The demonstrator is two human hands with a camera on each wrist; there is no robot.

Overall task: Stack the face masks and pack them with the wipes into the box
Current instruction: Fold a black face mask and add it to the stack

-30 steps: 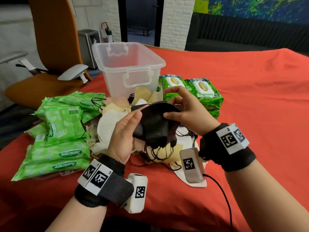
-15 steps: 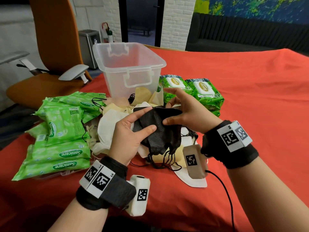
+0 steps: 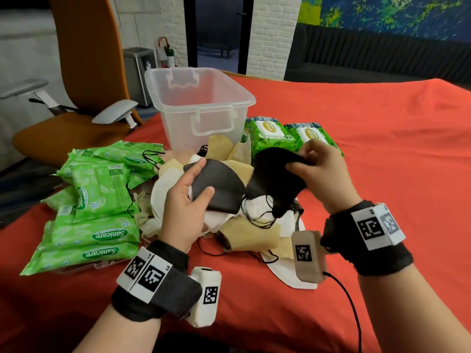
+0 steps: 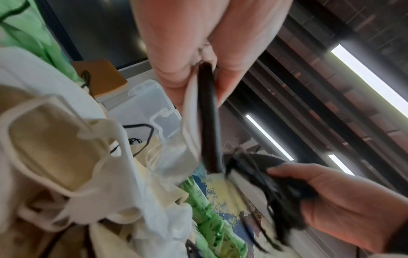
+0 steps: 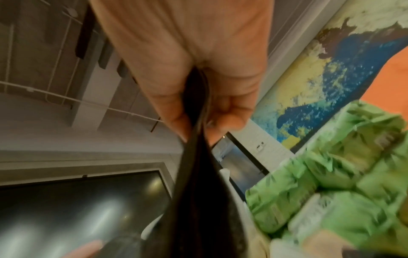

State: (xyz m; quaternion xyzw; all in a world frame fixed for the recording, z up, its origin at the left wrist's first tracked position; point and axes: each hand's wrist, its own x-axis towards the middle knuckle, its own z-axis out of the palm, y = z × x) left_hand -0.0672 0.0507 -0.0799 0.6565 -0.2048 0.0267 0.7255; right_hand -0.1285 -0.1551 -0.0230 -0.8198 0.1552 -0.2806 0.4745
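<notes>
My left hand [image 3: 187,200] holds a flat dark grey mask [image 3: 219,187] between thumb and fingers, above a pile of white and beige masks [image 3: 244,228]. In the left wrist view the same mask [image 4: 208,122] shows edge-on, pinched with a white one. My right hand [image 3: 318,171] pinches a bunch of black masks [image 3: 275,179] by the top edge, their ear loops dangling; the black masks [image 5: 198,183] hang from my fingers in the right wrist view. The clear plastic box [image 3: 201,108] stands open behind the pile. Green wipe packs [image 3: 96,207] lie at left, two thicker packs [image 3: 270,133] beside the box.
A red cloth [image 3: 369,154] covers the table, bare to the right and front. An orange office chair [image 3: 76,98] stands off the table's left edge. A cable [image 3: 351,301] runs from my right wrist camera toward me.
The hands have drawn apart: the left keeps one dark grey mask, the right has pulled the black masks away to the right and up.
</notes>
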